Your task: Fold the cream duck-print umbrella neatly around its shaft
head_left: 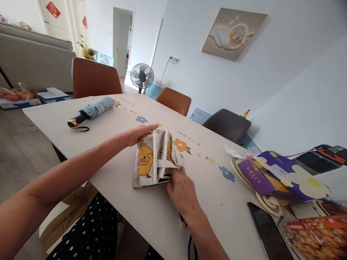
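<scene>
A small off-white cloth bag [146, 177] printed with yellow ducks is on the white table, partly folded, a pale strap across its front. My left hand [139, 134] rests along its far left edge, fingers stretched out. At the bag's right side my right hand [182, 187] is closed, with the strap's end running to its fingers; the fingertips are partly hidden. Under my right wrist shows part of a dark object [183, 221] with a gold-coloured bit, and a black cord loop [192, 247] hangs nearby. Farther left lies a folded light-blue umbrella [97, 108] with a black handle.
On the table's right are a purple box [255, 177], a dark-screened tablet [268, 231] and a clear container of cookies [320, 234]. The tabletop [119, 173] has printed flowers. Brown chairs [96, 77], a dark chair [227, 124] and a fan [142, 76] stand beyond it.
</scene>
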Tool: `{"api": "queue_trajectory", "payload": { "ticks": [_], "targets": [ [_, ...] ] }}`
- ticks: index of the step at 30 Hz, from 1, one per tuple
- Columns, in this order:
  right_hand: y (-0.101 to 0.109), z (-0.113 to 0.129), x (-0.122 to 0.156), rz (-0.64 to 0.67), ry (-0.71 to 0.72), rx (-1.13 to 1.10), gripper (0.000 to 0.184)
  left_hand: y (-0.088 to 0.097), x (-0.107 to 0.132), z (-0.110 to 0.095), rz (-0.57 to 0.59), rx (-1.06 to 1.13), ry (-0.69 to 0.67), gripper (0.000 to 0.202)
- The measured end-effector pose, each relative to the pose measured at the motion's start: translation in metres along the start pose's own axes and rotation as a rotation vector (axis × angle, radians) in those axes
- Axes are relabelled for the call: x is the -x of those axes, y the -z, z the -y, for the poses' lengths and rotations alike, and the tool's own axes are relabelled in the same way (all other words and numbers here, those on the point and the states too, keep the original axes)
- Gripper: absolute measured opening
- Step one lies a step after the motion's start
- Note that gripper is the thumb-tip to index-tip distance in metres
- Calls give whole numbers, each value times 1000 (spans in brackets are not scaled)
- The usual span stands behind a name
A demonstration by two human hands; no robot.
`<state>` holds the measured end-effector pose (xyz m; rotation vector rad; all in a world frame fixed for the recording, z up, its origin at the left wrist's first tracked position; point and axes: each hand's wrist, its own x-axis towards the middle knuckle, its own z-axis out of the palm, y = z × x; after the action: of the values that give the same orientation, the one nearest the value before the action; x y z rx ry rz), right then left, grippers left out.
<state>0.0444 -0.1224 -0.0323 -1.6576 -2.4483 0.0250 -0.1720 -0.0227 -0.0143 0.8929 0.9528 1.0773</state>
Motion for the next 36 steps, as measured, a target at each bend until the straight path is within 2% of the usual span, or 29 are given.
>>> {"api": "queue_trajectory", "payload": {
  "ticks": [3,5,8,11,14,17,20,24,29,31,34,36],
  "targets": [
    [0,-2,0,11,86,226,69,-6,2,-5,133,-96,107,48],
    [-2,-2,0,1,111,319,69,-10,2,-6,124,-153,132,47],
    [-4,-3,0,-20,129,369,68,-15,0,-6,146,-256,157,40],
    [-3,-6,-1,-10,123,334,70,-15,0,-6,190,-315,118,38],
    [0,-11,-1,2,103,172,77,-9,1,-4,206,-312,55,36],
    [2,-15,-2,-28,63,-126,79,-3,0,0,200,-266,-9,36],
    [1,-16,-3,-65,-29,-409,73,-2,-2,5,179,-196,-61,38],
    [-1,-13,-4,-73,-177,-631,67,-5,-1,8,177,-119,-118,40],
    [-1,-11,-7,-160,-199,-799,48,-11,0,8,230,-2,-166,47],
    [-1,-11,-9,-212,-229,-879,43,-16,-2,12,217,56,-157,48],
    [0,-12,-11,-268,-271,-1040,40,-27,-6,23,190,109,-44,40],
    [0,-12,-12,-257,-333,-1183,34,-34,-8,29,266,173,56,42]
  ]
}}
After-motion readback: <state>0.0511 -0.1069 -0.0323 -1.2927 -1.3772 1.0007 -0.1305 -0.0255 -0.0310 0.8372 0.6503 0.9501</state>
